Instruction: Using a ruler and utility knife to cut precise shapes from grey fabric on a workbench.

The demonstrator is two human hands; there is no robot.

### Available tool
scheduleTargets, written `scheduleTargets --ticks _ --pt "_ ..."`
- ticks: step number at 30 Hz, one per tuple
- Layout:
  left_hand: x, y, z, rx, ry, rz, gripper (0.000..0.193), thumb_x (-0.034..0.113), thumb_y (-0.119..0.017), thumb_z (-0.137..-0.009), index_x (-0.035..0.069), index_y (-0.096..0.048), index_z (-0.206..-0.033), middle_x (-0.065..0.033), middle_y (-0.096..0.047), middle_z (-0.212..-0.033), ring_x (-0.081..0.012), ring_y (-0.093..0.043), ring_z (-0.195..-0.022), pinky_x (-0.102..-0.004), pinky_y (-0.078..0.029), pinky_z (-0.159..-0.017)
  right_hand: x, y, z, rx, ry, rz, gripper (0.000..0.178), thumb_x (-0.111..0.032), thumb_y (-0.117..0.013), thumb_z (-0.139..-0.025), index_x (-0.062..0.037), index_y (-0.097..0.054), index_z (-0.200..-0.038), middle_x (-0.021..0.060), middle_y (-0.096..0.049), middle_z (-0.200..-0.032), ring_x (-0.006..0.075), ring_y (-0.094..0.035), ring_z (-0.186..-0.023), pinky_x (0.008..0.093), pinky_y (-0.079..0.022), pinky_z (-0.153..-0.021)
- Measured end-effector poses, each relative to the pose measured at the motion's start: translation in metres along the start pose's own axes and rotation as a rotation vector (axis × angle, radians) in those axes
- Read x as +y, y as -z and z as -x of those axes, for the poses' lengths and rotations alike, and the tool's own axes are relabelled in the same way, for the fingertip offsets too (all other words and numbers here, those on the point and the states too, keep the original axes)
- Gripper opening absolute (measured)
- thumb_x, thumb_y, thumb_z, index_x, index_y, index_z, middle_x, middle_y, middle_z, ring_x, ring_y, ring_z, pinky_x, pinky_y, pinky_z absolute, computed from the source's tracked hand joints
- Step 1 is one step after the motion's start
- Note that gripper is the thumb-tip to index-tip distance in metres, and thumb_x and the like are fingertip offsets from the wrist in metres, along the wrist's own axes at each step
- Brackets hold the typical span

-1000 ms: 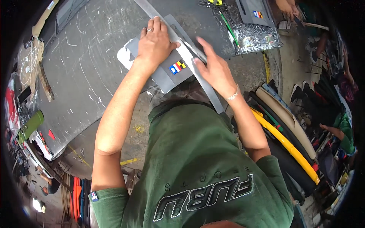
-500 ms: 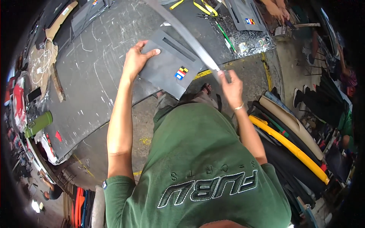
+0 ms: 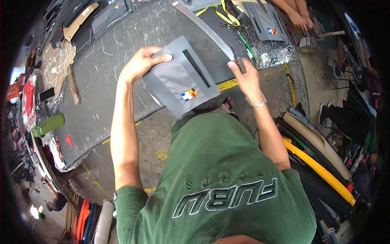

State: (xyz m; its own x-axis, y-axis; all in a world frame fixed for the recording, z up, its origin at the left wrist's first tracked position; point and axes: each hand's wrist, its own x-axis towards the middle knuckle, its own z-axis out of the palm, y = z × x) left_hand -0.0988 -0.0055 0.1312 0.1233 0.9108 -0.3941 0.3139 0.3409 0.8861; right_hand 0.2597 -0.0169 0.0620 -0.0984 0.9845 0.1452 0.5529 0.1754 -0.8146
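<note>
My left hand [image 3: 142, 65] grips a flat grey fabric panel [image 3: 166, 79] at its upper left edge, thumb on top. The panel is held tilted above the table's near edge, its lower part slightly blurred. It has a long dark slot along its right side and a small multicoloured patch near the bottom. To the right, my right hand [image 3: 248, 81] has thumb and fingers closed at the near end of a long grey metal ruler [image 3: 207, 32], which slants away to the far left over the table. A small dark and reddish bit shows at those fingertips, too small to name.
On the dark scuffed table [image 3: 109, 81] are a green pencil [image 3: 247, 45], yellow strap [image 3: 219, 14], another grey panel [image 3: 260, 22], phone [image 3: 46, 94] and green bottle [image 3: 49, 124]. Another person's hands [image 3: 300, 20] are at far right. Material rolls [image 3: 321, 162] lie right of me.
The panel has turned and come up toward me, its patch shifting lower left. The ruler has moved lower and farther, showing its far end. My right hand has risen slightly in view.
</note>
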Motion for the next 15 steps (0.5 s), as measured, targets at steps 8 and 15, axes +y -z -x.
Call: scheduleTargets --ticks 8,15 --pt "-0.019 -0.038 -0.076 -0.151 -0.288 -1.143 0.046 0.039 -0.080 -0.083 0.015 -0.073 -0.122 -0.0088 -0.074 -0.110 -0.0319 -0.068 -0.109 -0.0452 -0.050 -0.100 -0.008 -0.046 -0.002 -0.192 -0.051 -0.172 0.036 -0.028 -0.062 -0.105 -0.0026 -0.056 -0.131 0.0027 -0.065 -0.088 0.0100 -0.057 -0.065 0.0283 -0.050 -0.063" --pt "-0.082 -0.121 -0.035 0.507 -0.424 -0.903 0.061 0.041 -0.071 -0.093 0.028 -0.053 -0.150 -0.0042 -0.048 -0.156 -0.0303 -0.035 -0.151 -0.0637 -0.023 -0.122 -0.001 -0.030 0.017 -0.212 0.232 0.040 0.035 -0.015 -0.057 -0.102 -0.0039 -0.056 -0.135 0.0223 -0.064 -0.123 0.0428 -0.066 -0.105 0.0447 -0.054 -0.090"
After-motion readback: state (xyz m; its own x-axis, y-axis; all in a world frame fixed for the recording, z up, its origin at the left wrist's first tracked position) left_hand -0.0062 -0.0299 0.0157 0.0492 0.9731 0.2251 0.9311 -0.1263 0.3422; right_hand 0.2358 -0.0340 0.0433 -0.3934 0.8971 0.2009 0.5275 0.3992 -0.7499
